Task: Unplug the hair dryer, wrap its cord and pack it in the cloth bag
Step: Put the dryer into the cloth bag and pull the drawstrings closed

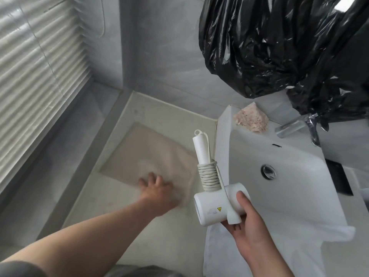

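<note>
A white hair dryer [216,204] is held over the sink's left edge, its handle pointing away from me. Its pale cord [208,177] is coiled tightly round the handle, and the plug end hangs by the barrel. My right hand [246,222] grips the barrel from below, thumb on top. A beige cloth bag [143,152] lies flat on the cream counter. My left hand [157,188] reaches onto the bag's near right part, fingers spread and blurred; whether it touches or pinches the cloth is unclear.
A white basin [283,186] with a metal drain [268,171] stands to the right, a chrome tap [293,126] and a pinkish sponge [252,118] behind it. A black plastic bag [279,47] hangs above. Window blinds [36,62] fill the left.
</note>
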### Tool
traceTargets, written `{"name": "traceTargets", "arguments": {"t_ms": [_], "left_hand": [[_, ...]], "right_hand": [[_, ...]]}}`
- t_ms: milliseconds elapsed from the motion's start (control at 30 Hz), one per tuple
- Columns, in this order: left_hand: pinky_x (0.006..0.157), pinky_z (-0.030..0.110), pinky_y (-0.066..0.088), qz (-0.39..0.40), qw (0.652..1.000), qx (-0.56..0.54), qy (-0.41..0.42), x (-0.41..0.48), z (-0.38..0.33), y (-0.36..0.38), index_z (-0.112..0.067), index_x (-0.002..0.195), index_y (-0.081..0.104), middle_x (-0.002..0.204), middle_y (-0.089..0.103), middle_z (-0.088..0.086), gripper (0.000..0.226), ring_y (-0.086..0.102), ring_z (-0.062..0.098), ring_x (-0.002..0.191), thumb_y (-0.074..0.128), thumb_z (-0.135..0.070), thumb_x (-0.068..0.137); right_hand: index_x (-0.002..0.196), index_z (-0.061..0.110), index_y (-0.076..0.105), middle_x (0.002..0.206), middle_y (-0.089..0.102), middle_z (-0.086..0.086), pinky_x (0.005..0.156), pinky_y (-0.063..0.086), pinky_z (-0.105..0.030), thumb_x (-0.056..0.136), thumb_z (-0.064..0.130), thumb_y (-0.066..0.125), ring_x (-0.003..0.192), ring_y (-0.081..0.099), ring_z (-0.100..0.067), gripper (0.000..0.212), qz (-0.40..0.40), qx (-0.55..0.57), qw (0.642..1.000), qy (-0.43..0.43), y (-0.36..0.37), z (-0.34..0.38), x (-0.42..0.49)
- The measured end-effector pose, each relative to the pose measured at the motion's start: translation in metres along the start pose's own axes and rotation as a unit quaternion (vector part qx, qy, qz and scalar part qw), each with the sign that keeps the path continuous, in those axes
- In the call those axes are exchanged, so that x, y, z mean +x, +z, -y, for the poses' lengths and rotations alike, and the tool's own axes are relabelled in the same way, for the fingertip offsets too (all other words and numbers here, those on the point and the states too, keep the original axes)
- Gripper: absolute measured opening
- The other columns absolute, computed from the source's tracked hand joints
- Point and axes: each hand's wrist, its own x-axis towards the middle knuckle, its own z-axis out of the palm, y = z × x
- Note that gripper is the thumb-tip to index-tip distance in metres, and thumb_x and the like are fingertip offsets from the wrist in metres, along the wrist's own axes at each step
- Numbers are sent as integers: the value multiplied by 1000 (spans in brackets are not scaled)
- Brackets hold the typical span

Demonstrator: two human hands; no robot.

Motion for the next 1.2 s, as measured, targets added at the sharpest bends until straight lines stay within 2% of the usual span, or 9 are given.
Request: {"name": "traceTargets", "arguments": {"t_ms": [100,300,367,433,533,600,767,1033,1200], "left_hand": [[111,68,6,6,998,43,40,2,1,-1,-35,145,36,152,25,11,79,7,38,147,44,-76,78],[114,64,-3,-15,994,103,35,-2,7,0,-18,149,33,154,26,13,101,12,36,147,37,-80,70],[117,55,6,-24,990,117,71,-9,6,0,-19,144,38,148,33,13,95,24,33,142,40,-76,69],[111,45,26,-36,987,117,108,-15,10,-2,-20,136,44,141,41,10,73,38,30,132,46,-66,80],[99,37,41,-29,994,34,101,-14,17,-11,-21,125,56,133,54,9,43,52,31,122,44,-48,94],[90,34,47,-34,997,-45,53,-8,19,-22,-18,117,62,126,63,10,38,59,32,115,41,-43,97],[66,30,41,-80,977,-198,-18,7,24,-59,-17,89,59,103,69,12,30,63,33,93,42,-40,98],[49,29,29,-158,943,-288,-52,17,26,-102,-14,62,43,62,52,3,37,51,29,65,47,-30,95],[53,32,31,-189,940,-282,-12,9,27,-114,-14,61,42,60,51,3,39,52,30,66,49,-33,94]], "right_hand": [[109,10,69,103,77,-9,96,51,-48,91,30,60,94,72,-24,28,-5,0,1000,-1,-3,1,-2],[107,12,69,102,77,-9,93,52,-47,91,30,60,91,73,-22,26,-9,14,1000,0,-6,-1,-5],[108,13,69,104,77,-9,93,52,-47,92,30,59,93,73,-22,26,-6,17,1000,6,-7,-4,-7],[111,14,68,106,76,-9,94,51,-48,93,30,58,99,71,-24,27,0,20,1000,15,-8,-7,-9],[114,16,67,108,76,-9,94,51,-48,93,31,57,98,72,-24,28,5,17,1000,26,-10,-12,-12],[113,13,68,106,76,-10,92,52,-47,93,30,57,92,74,-23,28,5,11,999,38,-11,-17,-13],[112,6,68,106,75,-18,98,49,-53,79,31,66,99,69,-33,42,8,-3,996,89,-7,-37,-21],[107,0,68,100,74,-22,95,51,-56,87,25,65,95,68,-37,31,19,4,986,167,6,-66,-21],[102,1,71,94,76,-21,91,54,-55,86,26,69,90,70,-35,30,26,-33,984,175,6,-69,-11]]}}
